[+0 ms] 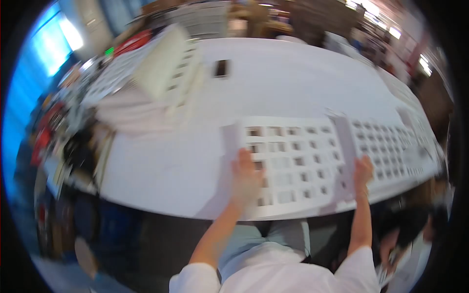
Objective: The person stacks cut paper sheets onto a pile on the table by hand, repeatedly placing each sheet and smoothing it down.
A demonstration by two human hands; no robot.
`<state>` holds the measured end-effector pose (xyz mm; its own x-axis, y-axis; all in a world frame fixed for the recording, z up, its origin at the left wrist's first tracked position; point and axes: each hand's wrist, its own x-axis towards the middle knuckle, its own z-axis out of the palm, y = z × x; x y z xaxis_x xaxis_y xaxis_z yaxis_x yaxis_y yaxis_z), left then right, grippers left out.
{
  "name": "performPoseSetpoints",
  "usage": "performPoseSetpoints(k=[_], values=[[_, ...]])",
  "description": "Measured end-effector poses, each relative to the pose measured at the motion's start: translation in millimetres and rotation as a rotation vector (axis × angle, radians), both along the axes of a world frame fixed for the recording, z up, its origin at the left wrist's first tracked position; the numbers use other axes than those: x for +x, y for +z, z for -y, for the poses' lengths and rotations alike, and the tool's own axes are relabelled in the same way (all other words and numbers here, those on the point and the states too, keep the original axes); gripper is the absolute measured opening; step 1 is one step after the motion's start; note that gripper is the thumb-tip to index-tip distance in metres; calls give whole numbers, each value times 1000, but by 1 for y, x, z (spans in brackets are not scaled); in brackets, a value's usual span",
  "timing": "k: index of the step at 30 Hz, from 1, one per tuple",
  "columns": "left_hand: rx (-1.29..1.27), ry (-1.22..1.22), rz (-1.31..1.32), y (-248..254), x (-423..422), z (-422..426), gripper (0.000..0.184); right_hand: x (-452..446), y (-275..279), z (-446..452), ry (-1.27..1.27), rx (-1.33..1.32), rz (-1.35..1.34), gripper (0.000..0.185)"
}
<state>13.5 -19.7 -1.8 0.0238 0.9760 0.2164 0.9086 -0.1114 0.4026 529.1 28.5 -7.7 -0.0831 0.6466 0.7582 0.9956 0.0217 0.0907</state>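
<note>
One white grid-cutout panel (307,168), white table (161,171) front edge. Left hand (245,181) on it, right hand (363,173) alongside. Fingers pinching? Can't tell, too blurry.

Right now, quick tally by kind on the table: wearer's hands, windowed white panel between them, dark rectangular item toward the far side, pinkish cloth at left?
Hands: 2, left hand and right hand
Windowed white panel between them: 1 visible; layers beneath can't be told
Dark rectangular item: 1
Pinkish cloth: 1
Total: 5
</note>
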Motion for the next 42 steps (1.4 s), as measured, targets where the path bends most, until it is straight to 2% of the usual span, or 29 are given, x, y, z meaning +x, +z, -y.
performPoseSetpoints(k=[1, 2, 3, 4, 6, 9, 12, 15, 18, 21, 24, 25, 27, 30, 32, 33, 36, 37, 38, 39, 42], values=[[-14, -10, -51, -2, 0, -2, 84, -3, 15, 4, -32, -205, -57, 19], [-72, 4, -67, 4, 2, -3, 82, 6, 11, -1, -23, -170, -98, 21], [-124, 9, -69, 8, 1, -3, 82, 8, 9, -4, -162, -272, -124, 22], [-126, 30, -57, 11, 0, -1, 82, 16, 5, -9, -108, -225, -147, 28], [-116, 25, -23, 12, 0, 0, 82, 24, 22, -14, -196, -458, -360, 33], [-124, 19, -19, 18, -2, 3, 82, 29, 25, -16, -103, -424, -367, 33], [-125, 12, -3, 18, -3, 4, 82, 31, 17, -12, -52, -274, -273, 30], [-101, 18, 18, 17, -3, 5, 82, 43, 10, -16, -38, -288, -294, 31], [-101, 17, 28, 18, -4, 6, 82, 55, 13, -22, -85, -424, -326, 29], [-100, 13, 44, 18, -5, 6, 83, 11, 64, -16, -377, -637, -175, 27], [-122, 15, -5, 18, -4, 5, 83, 24, 72, -23, -311, -277, 347, 24], [-125, 15, -10, 18, -5, 6, 83, 28, 77, -26, -273, -274, 292, 25], [-131, 13, -21, 25, -5, 7, 82, -1, 124, -16, -200, -269, 178, 25], [-93, 6, -58, 21, -3, 6, 78, -18, 191, -5, 165, -621, -685, 27], [105, -22, -150, 17, 1, 4, 72, -31, 220, 13, 420, -349, -1448, 26], [203, -41, -194, 15, 3, 5, 69, 2, 241, 15, 583, -654, -1544, 23], [391, -227, -29, -11, 1, -1, 51, 18, 215, 3, 595, -553, -1699, 19], [27, -81, 752, 13, -4, 1, 43, -41, 216, 18, 406, -374, -1642, 20], [96, -68, 839, -6, -2, -6, 37, -102, 218, 32, 199, -213, -1577, 22], [168, -59, 922, -25, 0, -14, 35, -31, 180, 14, 139, -597, -1472, 22], [59, -56, 1290, 26, -14, -6, 57, -78, 119, 11, 173, -567, -1339, 33]])
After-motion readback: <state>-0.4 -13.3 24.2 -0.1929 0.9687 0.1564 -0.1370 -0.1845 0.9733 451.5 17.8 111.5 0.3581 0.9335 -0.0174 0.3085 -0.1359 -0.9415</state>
